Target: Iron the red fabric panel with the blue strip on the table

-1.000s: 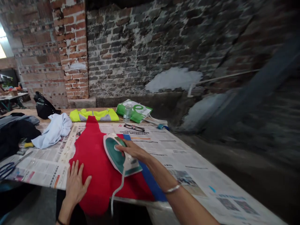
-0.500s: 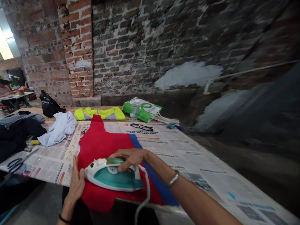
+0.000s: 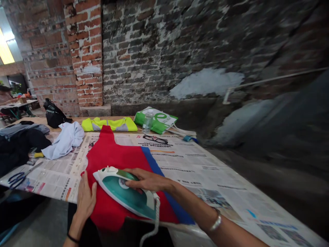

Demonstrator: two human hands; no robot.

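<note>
A green and white iron rests on a red garment piece with a blue border, its tip pointing to the far left. My right hand is wrapped round the iron's handle, and the white cord hangs from its heel over the table's near edge. My left hand lies flat at the left edge of the red cloth, fingers stretched out, close to the iron's tip. Part of the red cloth droops over the near edge of the table.
Newspaper covers the table. Scissors, a white cloth and dark clothes lie on the left. Behind are a yellow vest, a plastic bottle, a green and white bag and glasses. A brick wall stands beyond.
The iron has turned, its tip swinging away from me while its heel came nearer. My right hand moved with it, slightly farther away. My left hand stays at the cloth's edge.
</note>
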